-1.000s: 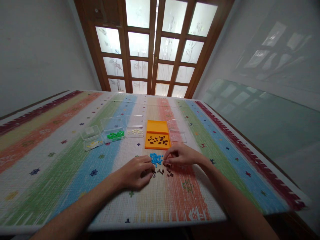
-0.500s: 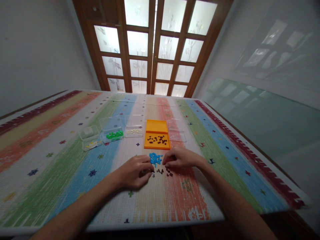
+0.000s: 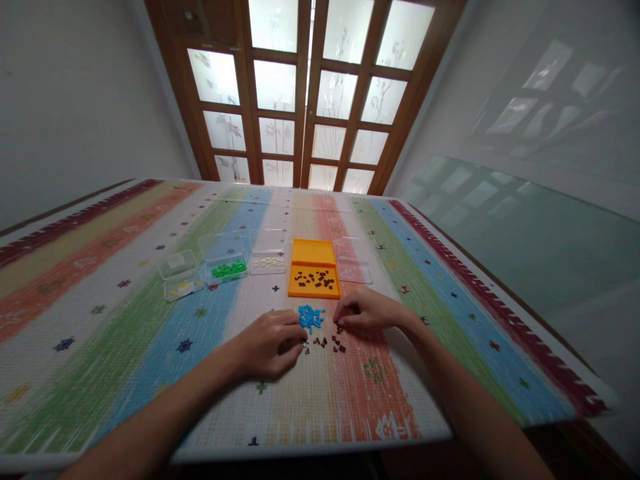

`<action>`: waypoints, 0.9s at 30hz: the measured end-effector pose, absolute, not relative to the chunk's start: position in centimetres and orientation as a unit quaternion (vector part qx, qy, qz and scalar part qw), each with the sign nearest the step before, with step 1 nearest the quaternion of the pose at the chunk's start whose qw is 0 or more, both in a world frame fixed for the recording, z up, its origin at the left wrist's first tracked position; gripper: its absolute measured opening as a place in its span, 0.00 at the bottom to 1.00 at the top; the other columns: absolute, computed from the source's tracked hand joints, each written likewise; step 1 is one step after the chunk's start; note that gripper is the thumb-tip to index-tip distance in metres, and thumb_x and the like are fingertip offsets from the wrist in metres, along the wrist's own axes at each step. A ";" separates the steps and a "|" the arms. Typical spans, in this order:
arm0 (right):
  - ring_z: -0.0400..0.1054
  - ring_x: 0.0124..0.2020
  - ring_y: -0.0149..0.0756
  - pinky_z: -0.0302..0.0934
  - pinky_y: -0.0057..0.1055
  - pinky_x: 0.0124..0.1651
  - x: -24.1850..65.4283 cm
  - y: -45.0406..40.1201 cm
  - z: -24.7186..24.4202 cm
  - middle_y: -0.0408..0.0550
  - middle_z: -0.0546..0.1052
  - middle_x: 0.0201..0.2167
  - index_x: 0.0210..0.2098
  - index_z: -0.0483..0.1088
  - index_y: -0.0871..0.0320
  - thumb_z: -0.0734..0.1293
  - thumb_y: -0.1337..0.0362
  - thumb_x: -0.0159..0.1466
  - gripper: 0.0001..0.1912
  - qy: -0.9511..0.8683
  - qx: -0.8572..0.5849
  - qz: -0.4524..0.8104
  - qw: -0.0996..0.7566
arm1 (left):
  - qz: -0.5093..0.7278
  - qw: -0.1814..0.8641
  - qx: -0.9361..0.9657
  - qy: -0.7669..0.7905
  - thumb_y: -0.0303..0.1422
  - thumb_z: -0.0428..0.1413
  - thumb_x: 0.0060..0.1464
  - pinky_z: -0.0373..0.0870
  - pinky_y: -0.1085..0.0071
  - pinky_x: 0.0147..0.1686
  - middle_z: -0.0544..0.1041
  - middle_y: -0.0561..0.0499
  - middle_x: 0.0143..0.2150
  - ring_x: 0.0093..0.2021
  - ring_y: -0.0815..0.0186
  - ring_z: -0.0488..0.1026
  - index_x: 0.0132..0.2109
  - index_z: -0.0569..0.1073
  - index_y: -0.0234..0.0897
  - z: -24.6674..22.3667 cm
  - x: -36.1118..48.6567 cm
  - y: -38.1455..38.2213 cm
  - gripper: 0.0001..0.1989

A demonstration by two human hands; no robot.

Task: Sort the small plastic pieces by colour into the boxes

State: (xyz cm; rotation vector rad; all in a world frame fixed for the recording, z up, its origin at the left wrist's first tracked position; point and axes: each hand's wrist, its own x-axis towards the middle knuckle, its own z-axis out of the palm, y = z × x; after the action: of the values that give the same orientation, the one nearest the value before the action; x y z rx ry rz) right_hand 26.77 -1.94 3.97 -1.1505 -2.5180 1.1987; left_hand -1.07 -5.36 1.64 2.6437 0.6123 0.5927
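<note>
My left hand [image 3: 275, 343] rests on the tablecloth with curled fingers, their tips beside a few small grey-brown pieces [image 3: 307, 347]. Whatever those fingers may hold is hidden. Right of the blue pile, my right hand [image 3: 367, 309] is closed in a pinch, low over the cloth. A small dark brown piece [image 3: 339, 329] shows at its fingertips. Between the hands lies a heap of small bright blue plastic pieces [image 3: 311, 317]. Loose dark brown pieces [image 3: 336, 345] are scattered just in front of it, nearer to me.
Beyond the blue heap stands an open orange case [image 3: 314, 293] with dark brown pieces inside. Left of it are clear boxes with cream pieces [image 3: 270, 263], green pieces [image 3: 230, 269] and yellow-white pieces [image 3: 184, 289]. Another clear box [image 3: 356, 270] stands right of the case. A striped tablecloth [image 3: 200, 373] covers the table.
My right hand has shifted slightly right, away from the blue heap, and a dark brown piece now shows under its fingertips. My left hand has stayed in place.
</note>
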 end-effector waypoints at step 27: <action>0.72 0.31 0.33 0.63 0.27 0.36 26.8 -2.2 3.9 0.47 0.81 0.31 0.39 0.79 0.59 0.68 0.65 0.61 0.09 -0.850 -0.392 0.346 0.059 | 0.207 0.176 0.938 0.215 0.27 0.50 0.58 0.63 0.69 0.32 0.71 0.50 0.31 0.31 0.67 0.66 0.38 0.74 0.36 1.6 -1.0 -5.3 0.07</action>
State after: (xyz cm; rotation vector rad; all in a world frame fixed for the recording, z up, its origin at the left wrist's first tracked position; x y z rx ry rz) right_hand 26.79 -2.16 3.93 -1.1868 -2.5752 1.0491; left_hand -1.05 -5.33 1.59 2.6551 0.6095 0.5875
